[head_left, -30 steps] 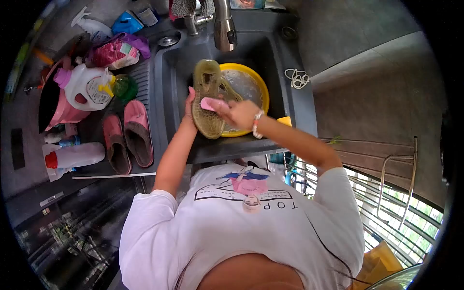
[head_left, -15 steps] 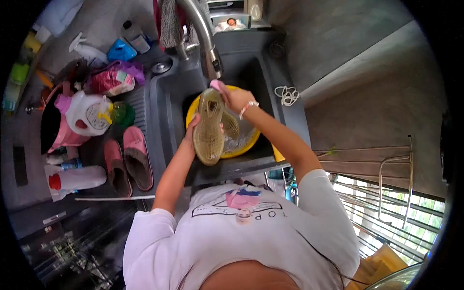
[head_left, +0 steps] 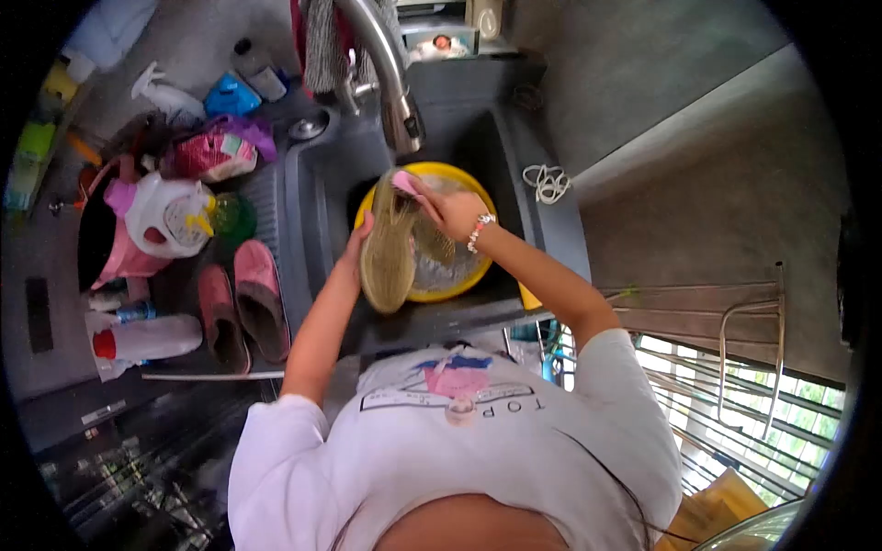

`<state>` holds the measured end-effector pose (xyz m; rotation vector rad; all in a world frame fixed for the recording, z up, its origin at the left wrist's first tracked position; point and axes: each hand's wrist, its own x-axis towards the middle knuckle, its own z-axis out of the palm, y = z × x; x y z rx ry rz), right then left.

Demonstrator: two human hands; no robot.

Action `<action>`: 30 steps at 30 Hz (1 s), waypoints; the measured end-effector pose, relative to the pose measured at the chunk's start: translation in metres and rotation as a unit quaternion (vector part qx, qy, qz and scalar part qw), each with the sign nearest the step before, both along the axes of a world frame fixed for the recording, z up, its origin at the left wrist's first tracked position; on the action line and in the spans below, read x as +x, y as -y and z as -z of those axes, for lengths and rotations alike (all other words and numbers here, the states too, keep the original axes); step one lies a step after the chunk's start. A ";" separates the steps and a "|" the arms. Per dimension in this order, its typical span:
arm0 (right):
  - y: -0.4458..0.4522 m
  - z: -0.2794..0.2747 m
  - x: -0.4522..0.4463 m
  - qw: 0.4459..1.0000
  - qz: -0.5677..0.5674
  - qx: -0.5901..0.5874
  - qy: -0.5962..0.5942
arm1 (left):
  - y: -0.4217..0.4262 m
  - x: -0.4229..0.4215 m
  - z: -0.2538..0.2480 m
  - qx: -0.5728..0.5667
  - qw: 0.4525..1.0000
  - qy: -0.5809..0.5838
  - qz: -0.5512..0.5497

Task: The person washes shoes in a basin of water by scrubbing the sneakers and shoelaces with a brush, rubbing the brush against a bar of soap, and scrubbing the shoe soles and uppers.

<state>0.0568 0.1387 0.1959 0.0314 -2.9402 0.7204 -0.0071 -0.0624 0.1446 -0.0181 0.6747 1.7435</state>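
My left hand (head_left: 359,243) grips a shoe (head_left: 387,268) by its side, with the yellowish, patterned sole turned up toward me. In my right hand (head_left: 462,213) is a pink brush (head_left: 403,183), pressed against the far end of that sole. Beneath the shoe stands a yellow basin (head_left: 489,266) of sudsy water, set inside the dark grey sink (head_left: 317,179). Another shoe (head_left: 435,242) rests in the basin, partly hidden by my right hand and the held shoe.
A metal faucet (head_left: 397,96) arches over the sink just beyond the shoe. Pink slippers (head_left: 264,298), a white jug (head_left: 165,216) and a clear bottle with a red cap (head_left: 156,338) occupy the left counter. A coiled white cord (head_left: 547,183) lies on the right rim.
My right hand and the brush have moved slightly down and left, onto the sole's far end. The shoe has shifted a little left in my left hand.
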 end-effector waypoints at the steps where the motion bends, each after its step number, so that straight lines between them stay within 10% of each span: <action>1: 0.008 -0.009 0.005 0.999 -0.036 0.025 0.008 | 0.000 -0.005 0.003 -0.010 1.000 0.011 -0.002; 17: 0.014 -0.008 -0.011 0.992 -0.033 0.058 0.107 | -0.001 -0.012 0.008 -0.022 0.997 -0.069 0.024; 19: 0.029 -0.019 0.005 0.988 -0.073 0.047 0.129 | -0.005 -0.004 0.002 -0.011 0.994 0.013 -0.109; 30: 0.011 -0.009 0.018 0.995 -0.034 0.064 0.061 | 0.006 -0.010 0.008 0.138 0.989 0.039 0.037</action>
